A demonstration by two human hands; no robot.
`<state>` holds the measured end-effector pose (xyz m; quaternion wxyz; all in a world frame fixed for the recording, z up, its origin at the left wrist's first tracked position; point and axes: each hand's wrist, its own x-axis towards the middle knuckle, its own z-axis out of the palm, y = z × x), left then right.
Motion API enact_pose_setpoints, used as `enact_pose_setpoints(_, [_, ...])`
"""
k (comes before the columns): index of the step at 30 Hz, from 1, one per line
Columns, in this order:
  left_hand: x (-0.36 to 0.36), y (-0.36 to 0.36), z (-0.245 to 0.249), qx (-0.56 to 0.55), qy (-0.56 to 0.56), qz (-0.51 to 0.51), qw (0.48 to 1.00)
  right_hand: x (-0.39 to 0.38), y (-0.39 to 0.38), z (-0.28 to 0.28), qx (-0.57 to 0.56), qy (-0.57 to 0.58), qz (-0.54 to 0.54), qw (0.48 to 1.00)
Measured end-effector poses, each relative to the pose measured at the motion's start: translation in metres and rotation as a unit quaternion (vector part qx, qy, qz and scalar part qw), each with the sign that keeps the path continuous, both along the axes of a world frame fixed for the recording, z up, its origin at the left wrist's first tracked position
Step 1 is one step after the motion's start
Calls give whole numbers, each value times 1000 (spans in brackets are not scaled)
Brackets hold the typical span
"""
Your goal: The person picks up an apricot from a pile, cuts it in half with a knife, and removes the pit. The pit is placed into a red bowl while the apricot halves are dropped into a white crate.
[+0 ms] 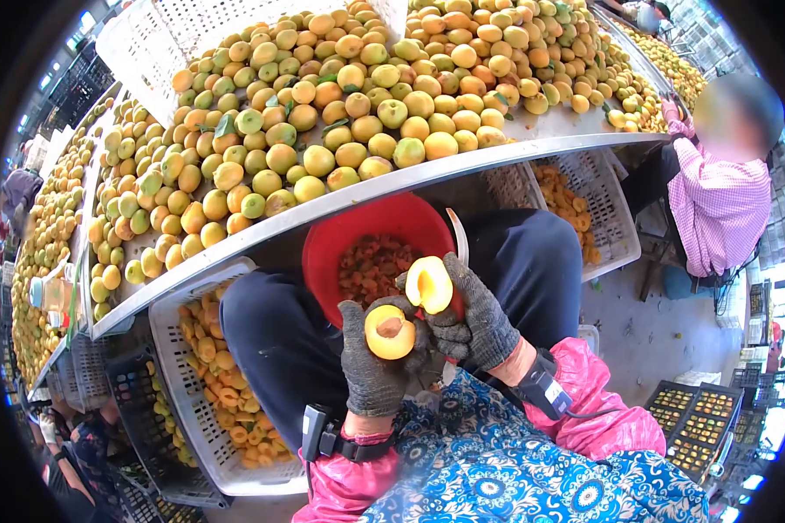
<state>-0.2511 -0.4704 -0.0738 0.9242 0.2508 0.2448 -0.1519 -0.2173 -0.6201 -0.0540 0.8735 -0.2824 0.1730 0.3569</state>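
My left hand point(371, 362), in a dark grey knit glove, holds an apricot half point(391, 340) cut side up, with the brown pit still in it. Close beside it, my right hand point(484, 322), gloved alike, grips another apricot half point(430, 285) that shows an empty hollow. A curved knife blade point(459, 237) sticks up from behind the right fingers; its handle is hidden. Just beyond the hands, between my knees, stands a red bucket point(323, 248) with brown pits point(375, 266) inside.
A metal-edged table point(392, 185) heaped with whole apricots point(323, 113) curves across in front. White crates of apricot halves stand at left point(170, 349) and right point(615, 213). A co-worker in a pink checked shirt point(720, 205) sits at right. Dark trays point(693, 423) lie lower right.
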Motion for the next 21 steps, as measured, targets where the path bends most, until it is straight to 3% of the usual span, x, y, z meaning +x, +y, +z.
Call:
enact_pose_setpoints(4, [-6, 13, 9, -129, -58, -35, 989, 5, 8, 30, -110, -59, 11, 992])
enact_pose_setpoints(6, [-9, 20, 11, -243, -81, -68, 964, 14, 15, 47, -224, -162, 10, 961])
enact_pose_setpoints(7, [-10, 20, 16, -171, -32, -56, 983, 21, 25, 63, -256, -188, -4, 948])
enact_pose_setpoints(10, [-15, 27, 9, -234, -52, -69, 968, 42, 49, 80, -284, -327, 48, 900])
enact_pose_setpoints(11, [-18, 31, 6, -269, -43, -62, 960, 46, 64, 94, -309, -402, 98, 857])
enact_pose_setpoints(12, [-19, 28, 5, -269, -46, -59, 960, 53, 92, 72, -306, -684, -41, 661])
enact_pose_setpoints(14, [-21, 22, 6, -134, 29, 96, 986, 43, 122, 91, -252, -588, -21, 768])
enact_pose_setpoints(15, [-21, 26, 9, -135, 26, 100, 986, 44, 115, 111, -286, -550, 83, 781])
enact_pose_setpoints(16, [-22, 30, 16, -158, 28, 89, 983, 53, 117, 108, -298, -693, 8, 656])
enact_pose_setpoints(17, [-24, 34, 22, -181, 30, 78, 980, 50, 112, 110, -264, -528, 44, 806])
enact_pose_setpoints(18, [-25, 37, 24, -205, 34, 64, 976, 46, 109, 114, -219, -334, 78, 914])
enact_pose_setpoints(19, [-25, 38, 21, -239, -20, 52, 970, 41, 112, 107, -190, -317, 24, 929])
enact_pose_setpoints(21, [-27, 37, 26, -233, -14, 47, 971, 42, 103, 82, -200, -341, 11, 919])
